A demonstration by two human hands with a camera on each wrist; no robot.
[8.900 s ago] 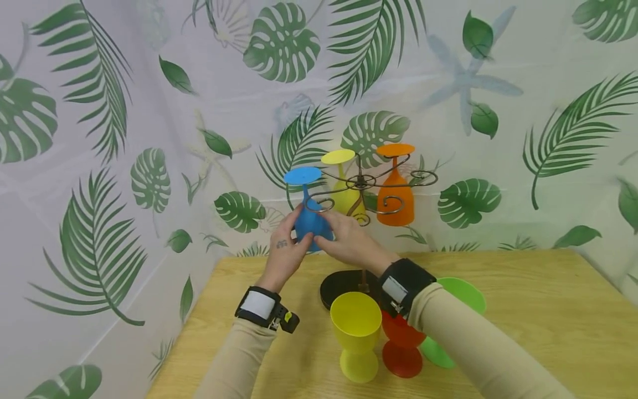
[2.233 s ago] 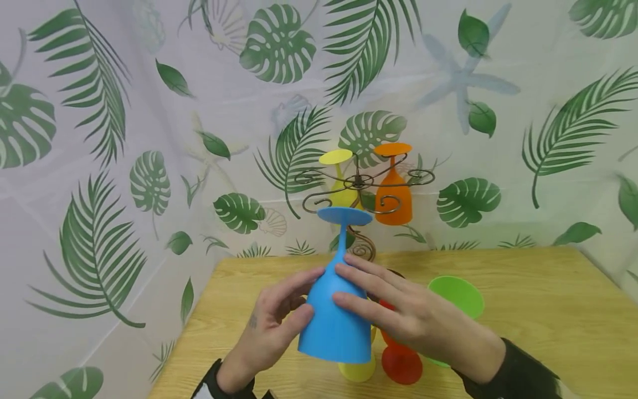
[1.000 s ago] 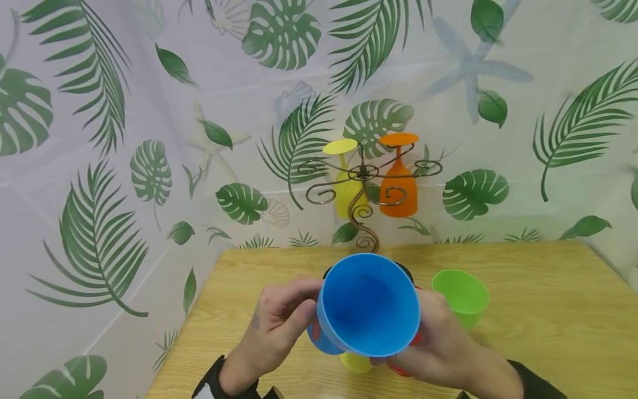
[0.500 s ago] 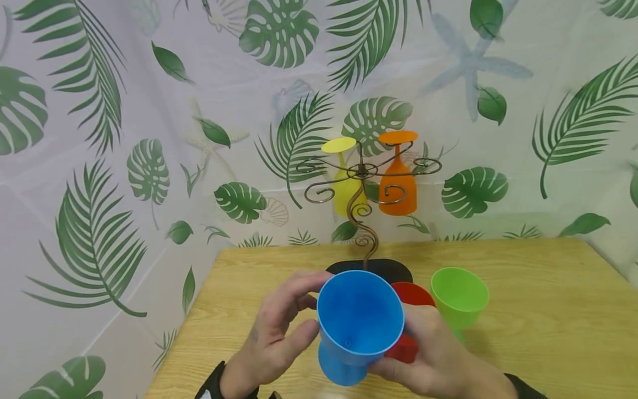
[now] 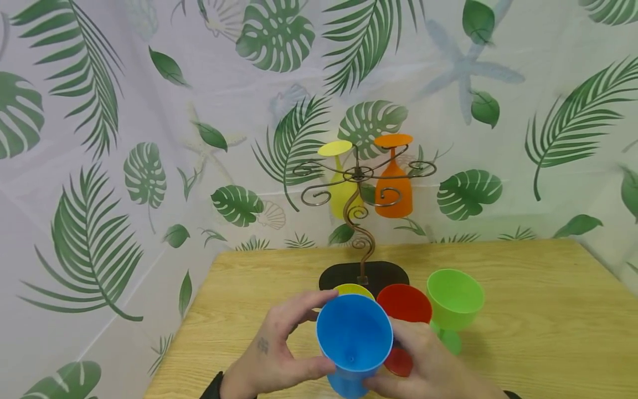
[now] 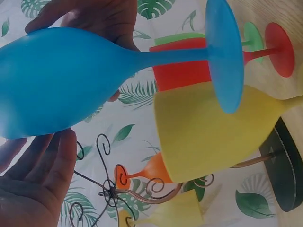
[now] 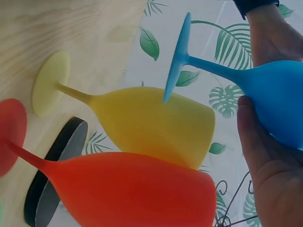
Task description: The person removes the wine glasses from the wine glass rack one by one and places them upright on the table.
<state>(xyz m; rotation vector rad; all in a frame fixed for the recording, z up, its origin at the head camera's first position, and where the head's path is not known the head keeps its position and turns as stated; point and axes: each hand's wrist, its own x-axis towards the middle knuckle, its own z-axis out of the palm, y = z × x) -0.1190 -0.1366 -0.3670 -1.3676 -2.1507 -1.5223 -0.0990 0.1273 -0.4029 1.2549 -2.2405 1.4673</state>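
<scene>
"While the left hand [image 5: 276, 352] grips the blue goblet [image 5: 355, 332], what does the right hand [image 5: 430, 360] do?"
"Grips its other side. Goblet: mouth up, between both hands; red goblet [image 5: 405, 303] beyond the right hand."

Soft, even light with faint shadows

Pale backdrop [image 5: 418, 111] printed with green leaves [image 5: 470, 187], starfish [image 5: 464, 69] and shells [image 5: 273, 215], wood-grain table [image 5: 533, 310]

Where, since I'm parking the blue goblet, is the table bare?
Bare table: right of the green goblet; left of the black base, beyond the left hand. Crowded: before the base, with the red goblet and standing yellow goblet.
</scene>
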